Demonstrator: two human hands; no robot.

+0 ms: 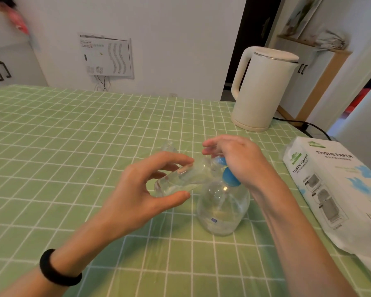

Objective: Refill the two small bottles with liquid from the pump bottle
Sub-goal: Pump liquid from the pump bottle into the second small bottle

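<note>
Pump bottle (223, 209), clear with a blue pump head (229, 176), upright on the green checked tablecloth (73, 136), near and a little right of centre. Covered from above by the right hand (238, 159), palm on the pump head, fingers loosely straight and pointing left, curled round nothing.

Just left of the pump head, small bottle (180, 181), clear, tipped almost onto its side, mouth toward the nozzle, a little clear liquid along its lower side. Meeting of mouth and nozzle hidden under the right hand. Held off the cloth by the left hand (141, 189), pinched between thumb below and fingertips above. Black band (56, 269) on the left wrist.

Second small bottle (169, 147) farther back, upright on the cloth, neck open, apart from both hands.

Far right: cream kettle (259, 88), black cord running right from its base. Right edge: tissue paper pack (334, 189), lying flat.
</note>
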